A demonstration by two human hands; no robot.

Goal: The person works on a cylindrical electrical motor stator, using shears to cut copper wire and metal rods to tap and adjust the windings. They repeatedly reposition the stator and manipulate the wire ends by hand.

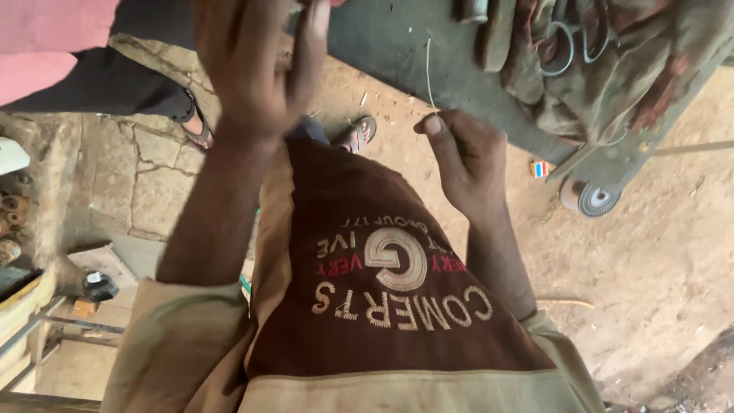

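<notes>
My right hand (465, 157) is closed in a pinch on a thin thread or wire (429, 73) that rises from my fingertips toward the dark bench top (397, 38). My left hand (256, 65) is raised high in front of me, blurred, with the fingers held loosely together; whether it holds anything I cannot tell. Below both hands I see my brown and tan shirt (382, 306) and one sandalled foot (359, 131) on the dirt floor.
Another person's dark trouser leg and sandal (195, 122) stand at the upper left. A crumpled cloth with metal scissors (566, 42) lies on the bench. A small wheel (592, 199) sits under the bench. Metal frames and a dark jar (98, 284) are at the lower left.
</notes>
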